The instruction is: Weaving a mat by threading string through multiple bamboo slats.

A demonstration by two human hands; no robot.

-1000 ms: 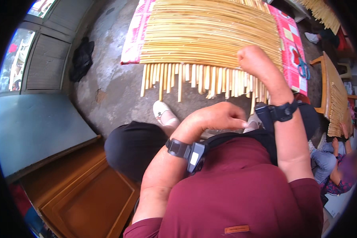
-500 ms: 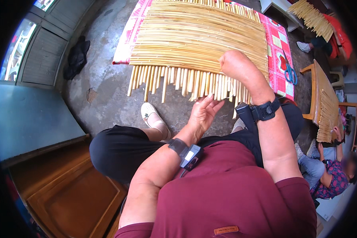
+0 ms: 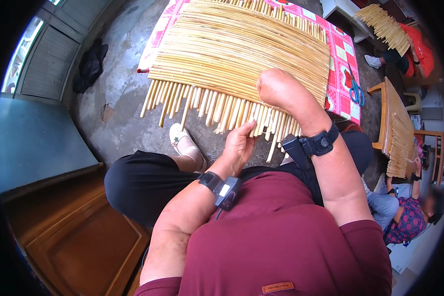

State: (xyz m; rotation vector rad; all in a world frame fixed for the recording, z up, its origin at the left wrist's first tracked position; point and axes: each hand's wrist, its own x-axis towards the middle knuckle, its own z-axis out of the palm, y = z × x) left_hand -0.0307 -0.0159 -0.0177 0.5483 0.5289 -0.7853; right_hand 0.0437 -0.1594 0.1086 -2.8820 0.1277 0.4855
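Note:
A mat of pale yellow sticks [image 3: 237,37] lies on a pink-and-white patterned cloth [image 3: 348,108], its uneven stick ends [image 3: 167,101] jutting over the near edge. My left hand [image 3: 239,140] reaches up from below and grips some of these ends, thumb on top, fingers mostly hidden. My right hand [image 3: 278,91] is closed over the mat near that edge, fingertips turned down out of sight, so what it pinches is unclear. A thin white string shows among the ends near my hands. Blue-handled scissors [image 3: 356,96] lie on the cloth to the right.
At right, a wooden bench [image 3: 380,123] bears another stick mat; a seated co-worker [image 3: 407,217] has hands by it. Another person in red [image 3: 419,52] sits farther back beside sticks. A blue-grey board [image 3: 44,143] and wooden cabinet [image 3: 84,237] stand left; a black bag [image 3: 89,66] lies on the floor.
My left hand has risen from near my lap onto the stick ends. My right hand has shifted leftward and somewhat down in the picture, staying closed over the mat. The whole view has shifted too.

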